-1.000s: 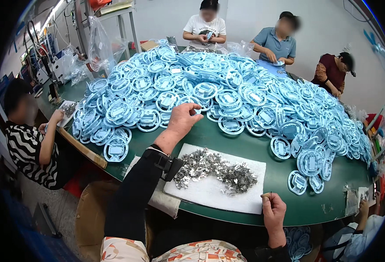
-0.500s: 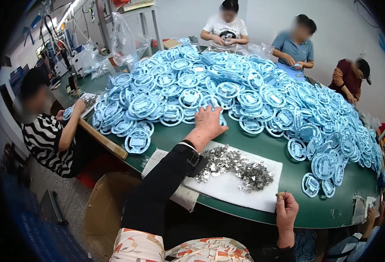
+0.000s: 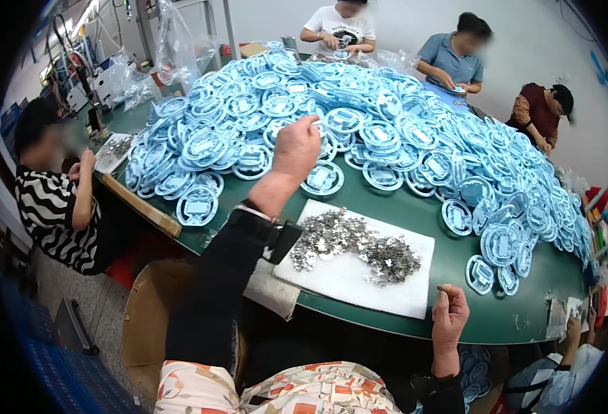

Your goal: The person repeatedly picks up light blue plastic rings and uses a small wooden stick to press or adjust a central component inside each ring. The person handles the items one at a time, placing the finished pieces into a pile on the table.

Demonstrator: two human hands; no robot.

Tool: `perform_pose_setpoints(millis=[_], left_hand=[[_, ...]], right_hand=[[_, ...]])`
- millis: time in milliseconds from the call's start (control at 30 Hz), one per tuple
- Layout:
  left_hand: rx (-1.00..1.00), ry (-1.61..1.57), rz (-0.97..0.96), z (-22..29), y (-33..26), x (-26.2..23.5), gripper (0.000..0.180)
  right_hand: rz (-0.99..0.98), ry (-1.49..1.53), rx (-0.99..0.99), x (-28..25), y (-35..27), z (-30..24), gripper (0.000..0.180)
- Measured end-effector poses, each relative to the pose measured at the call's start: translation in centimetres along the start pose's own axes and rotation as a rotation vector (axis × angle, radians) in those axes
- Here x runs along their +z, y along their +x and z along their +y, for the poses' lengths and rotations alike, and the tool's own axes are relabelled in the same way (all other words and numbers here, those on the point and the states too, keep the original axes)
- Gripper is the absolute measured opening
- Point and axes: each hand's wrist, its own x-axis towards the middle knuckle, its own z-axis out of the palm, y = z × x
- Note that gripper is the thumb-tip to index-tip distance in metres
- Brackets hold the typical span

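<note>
My left hand [image 3: 296, 153] is raised at the near edge of a big heap of light-blue round plastic parts [image 3: 380, 134]. Its fingers are curled in and closed; what they hold, if anything, is hidden. Just beside it, a blue round plastic part [image 3: 322, 178] lies on the green table. At the table's front edge is my right hand [image 3: 450, 314], thumb against the bent fingers in a pinch. Anything in that pinch is too small to make out. Between my hands, small silvery metal pieces [image 3: 391, 260] are spread on a white foam sheet [image 3: 331, 288].
A co-worker in a striped shirt [image 3: 55, 207] sits at the left, beside a wooden strip [image 3: 142, 205] on the table edge. Several people work behind the heap. Below the table stands a cardboard box [image 3: 145, 310]; more blue parts [image 3: 475, 372] lie under the right side.
My left hand has lifted off the heap's near edge, its spread fingers now closed. My right hand stays pinched by the foam sheet. The whole view has shifted slightly.
</note>
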Motion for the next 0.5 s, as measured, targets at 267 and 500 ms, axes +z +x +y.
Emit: perform_pose_setpoints(millis=[267,500], left_hand=[[-0.651,-1.188,-0.575,9.8,-11.3,-3.7,0.038],[-0.834,-1.330,-0.746,12.1,-17.6,-1.4,0.037]], right_hand=[[-0.169,0.124,0.155,3.4,0.3,-6.3,0.023],[-0.308,0.332,0.405,4.3,0.2,-7.4,0.027]])
